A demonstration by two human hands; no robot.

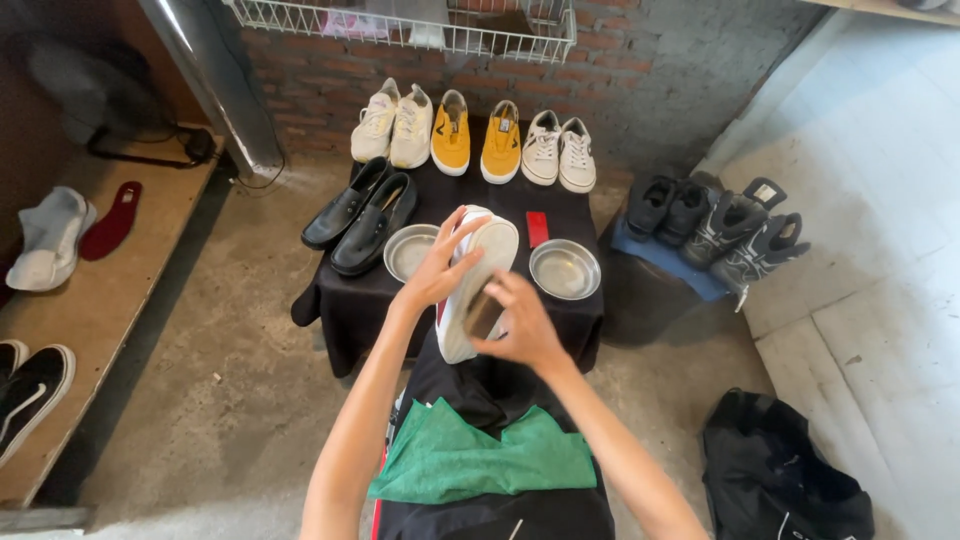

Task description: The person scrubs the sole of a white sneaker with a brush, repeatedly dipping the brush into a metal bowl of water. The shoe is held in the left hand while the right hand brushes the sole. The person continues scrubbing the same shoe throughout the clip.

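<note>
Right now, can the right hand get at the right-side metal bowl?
Probably yes: the right hand is just beside the metal bowl with nothing between, but it holds a brush against the white shoe.

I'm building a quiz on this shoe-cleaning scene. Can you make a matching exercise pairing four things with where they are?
Things:
1. white-soled shoe
2. yellow canvas sneakers
3. green cloth
4. black leather loafers

Places:
A. on the lap, below the hands
B. left side of the black-draped table, beside a round metal dish
C. held in the left hand, a small brush in the right hand against it
D. back row, between two white pairs

Pairs: 1-C, 2-D, 3-A, 4-B
</note>
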